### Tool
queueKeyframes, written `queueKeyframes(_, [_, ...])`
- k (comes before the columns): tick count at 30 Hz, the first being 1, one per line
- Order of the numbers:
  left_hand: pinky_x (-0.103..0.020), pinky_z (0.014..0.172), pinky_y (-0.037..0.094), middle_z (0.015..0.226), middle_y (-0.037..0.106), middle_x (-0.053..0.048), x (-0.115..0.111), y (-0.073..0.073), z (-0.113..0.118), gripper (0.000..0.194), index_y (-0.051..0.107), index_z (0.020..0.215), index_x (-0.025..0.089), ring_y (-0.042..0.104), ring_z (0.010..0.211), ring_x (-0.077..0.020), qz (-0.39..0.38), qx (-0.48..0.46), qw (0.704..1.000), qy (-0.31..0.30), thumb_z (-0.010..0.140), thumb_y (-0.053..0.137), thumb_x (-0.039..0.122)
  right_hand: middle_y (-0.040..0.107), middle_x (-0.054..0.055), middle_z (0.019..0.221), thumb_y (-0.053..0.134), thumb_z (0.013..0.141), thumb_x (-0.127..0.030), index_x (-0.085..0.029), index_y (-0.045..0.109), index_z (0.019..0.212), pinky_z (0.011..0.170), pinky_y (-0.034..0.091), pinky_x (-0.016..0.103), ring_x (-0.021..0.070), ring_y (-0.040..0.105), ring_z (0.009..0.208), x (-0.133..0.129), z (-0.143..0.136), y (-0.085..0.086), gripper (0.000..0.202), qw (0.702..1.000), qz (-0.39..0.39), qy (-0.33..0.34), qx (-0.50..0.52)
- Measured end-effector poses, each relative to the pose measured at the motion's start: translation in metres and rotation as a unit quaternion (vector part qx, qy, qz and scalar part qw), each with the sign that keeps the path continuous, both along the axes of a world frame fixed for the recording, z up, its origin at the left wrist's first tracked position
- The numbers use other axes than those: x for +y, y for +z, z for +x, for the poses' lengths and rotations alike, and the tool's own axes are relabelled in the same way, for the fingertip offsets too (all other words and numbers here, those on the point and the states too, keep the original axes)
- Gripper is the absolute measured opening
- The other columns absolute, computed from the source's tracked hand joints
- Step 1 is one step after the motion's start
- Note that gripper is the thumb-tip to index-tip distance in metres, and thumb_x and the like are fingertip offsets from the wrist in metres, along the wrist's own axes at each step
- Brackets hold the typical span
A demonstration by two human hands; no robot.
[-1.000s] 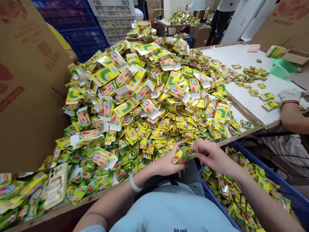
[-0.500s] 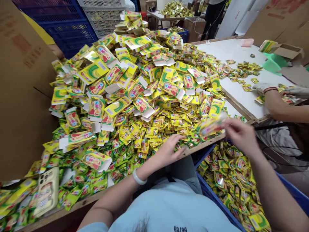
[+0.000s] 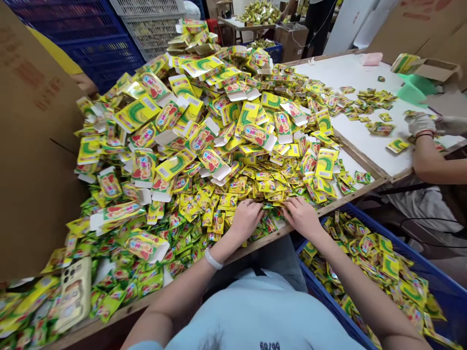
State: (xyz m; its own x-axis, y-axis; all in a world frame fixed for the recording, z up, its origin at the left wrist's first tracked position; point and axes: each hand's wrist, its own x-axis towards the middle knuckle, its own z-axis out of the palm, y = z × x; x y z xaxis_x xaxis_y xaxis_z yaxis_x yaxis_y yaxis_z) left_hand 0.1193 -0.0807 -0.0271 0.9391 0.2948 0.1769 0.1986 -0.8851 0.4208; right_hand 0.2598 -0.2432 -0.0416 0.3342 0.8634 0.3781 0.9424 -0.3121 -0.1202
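Observation:
At the table's front edge, my left hand [image 3: 247, 222] rests among small candy sachets, its fingers curled downward; what lies under the fingertips is partly hidden. Close to its right, my right hand [image 3: 303, 218] pinches the end of a small yellow sachet [image 3: 278, 204] at the foot of the heap. Loose yellow sachets [image 3: 226, 200] lie just beyond both hands, and green sachets [image 3: 178, 228] spread to the left. Behind them rises a large pile of yellow-and-green printed cartons [image 3: 175, 163], many with white end flaps open.
Below my right arm stands a blue crate [image 3: 397, 248] with filled packs. A phone [image 3: 75, 294] lies at front left beside a tall cardboard box [image 3: 36, 146]. At right, a co-worker's gloved hands [image 3: 421, 124] work over a white tabletop [image 3: 346, 73]. Stacked crates [image 3: 102, 48] stand behind.
My right hand has come back from above the crate to the sachets, without the pack it held. My left hand has shifted slightly left, fingers now curled. The co-worker's hands moved right.

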Motion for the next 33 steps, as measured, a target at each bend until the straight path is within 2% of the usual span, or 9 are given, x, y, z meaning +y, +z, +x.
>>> queueKeyframes(3, [-0.036,0.085,0.051,0.095,0.073,-0.008,0.009,0.007,-0.004,0.016,0.070,0.099,0.017,0.066,0.092,-0.0223,-0.075,-0.040,0.996,0.018,0.093,0.056,0.023,0.071,0.012,0.103,0.048,0.097,-0.020,-0.017,0.067,0.098,0.086,0.050,0.039,0.0250,0.061,0.097,-0.011,0.020,0.009,0.019,0.995,0.080,0.030,0.048])
queueKeyframes(6, [-0.030,0.072,0.052,0.079,0.070,-0.004,0.010,0.013,-0.005,0.020,0.066,0.086,0.016,0.066,0.075,-0.0177,-0.286,-0.090,0.952,0.066,0.092,0.057,0.033,0.071,0.009,0.094,0.049,0.097,-0.026,-0.020,0.065,0.092,0.082,0.052,0.038,0.0231,0.064,0.091,-0.016,0.027,0.024,0.018,0.966,0.199,0.005,0.163])
queueKeyframes(9, [-0.028,0.061,0.053,0.068,0.065,0.000,0.003,0.013,-0.004,0.029,0.058,0.084,0.017,0.066,0.064,-0.0170,-0.492,-0.117,0.858,0.095,0.087,0.060,0.045,0.064,0.001,0.069,0.052,0.097,-0.037,-0.021,0.059,0.088,0.055,0.050,0.029,0.0160,0.060,0.058,-0.008,0.015,0.037,0.019,0.882,0.296,-0.046,0.363])
queueKeyframes(12, [-0.031,0.061,0.057,0.066,0.064,0.002,-0.005,0.013,-0.003,0.040,0.056,0.104,0.017,0.067,0.061,-0.0176,-0.572,-0.136,0.800,0.116,0.083,0.064,0.051,0.056,-0.005,0.057,0.055,0.094,-0.047,-0.021,0.056,0.087,0.041,0.041,0.023,0.0115,0.051,0.042,0.009,-0.006,0.040,0.026,0.799,0.287,-0.032,0.527])
queueKeyframes(18, [-0.036,0.068,0.061,0.093,0.072,-0.008,-0.015,0.019,-0.009,0.054,0.060,0.110,0.017,0.071,0.076,-0.0219,-0.610,-0.165,0.765,0.120,0.081,0.060,0.063,0.060,0.001,0.069,0.048,0.096,-0.044,-0.020,0.056,0.086,0.055,0.046,0.025,0.0134,0.057,0.058,0.037,-0.027,0.026,0.027,0.867,0.233,-0.028,0.440])
queueKeyframes(22, [-0.032,0.067,0.060,0.093,0.073,-0.007,-0.019,0.022,-0.011,0.050,0.060,0.099,0.016,0.069,0.074,-0.0189,-0.585,-0.183,0.776,0.149,0.074,0.072,0.057,0.065,0.006,0.083,0.049,0.096,-0.040,-0.020,0.058,0.092,0.067,0.051,0.030,0.0168,0.062,0.070,0.040,-0.035,0.025,0.022,0.892,0.242,-0.022,0.380])
queueKeyframes(27, [-0.033,0.074,0.058,0.093,0.070,-0.008,-0.026,0.024,-0.016,0.038,0.065,0.096,0.015,0.066,0.082,-0.0199,-0.509,-0.207,0.826,0.128,0.084,0.065,0.051,0.068,0.011,0.110,0.067,0.083,-0.052,-0.021,0.058,0.111,0.074,0.059,0.032,0.0214,0.068,0.096,0.041,-0.050,0.033,0.042,0.769,0.271,-0.001,0.579])
queueKeyframes(30, [-0.038,0.092,0.053,0.108,0.065,-0.011,-0.004,0.043,-0.023,0.028,0.068,0.108,0.017,0.062,0.104,-0.0230,-0.320,-0.203,0.924,0.050,0.093,0.057,0.038,0.073,0.007,0.092,0.070,0.081,-0.051,-0.021,0.064,0.101,0.071,0.061,0.035,0.0205,0.071,0.079,0.035,-0.049,0.035,0.037,0.690,0.263,0.027,0.674])
queueKeyframes(33, [-0.046,0.113,0.037,0.132,0.056,-0.013,0.056,0.074,-0.027,0.038,0.057,0.132,0.023,0.048,0.130,-0.0237,-0.051,-0.174,0.983,-0.007,0.095,0.048,0.017,0.073,0.004,0.077,0.074,0.078,-0.048,-0.019,0.067,0.096,0.056,0.059,0.032,0.0174,0.068,0.057,0.024,-0.036,0.035,0.035,0.694,0.272,-0.008,0.666])
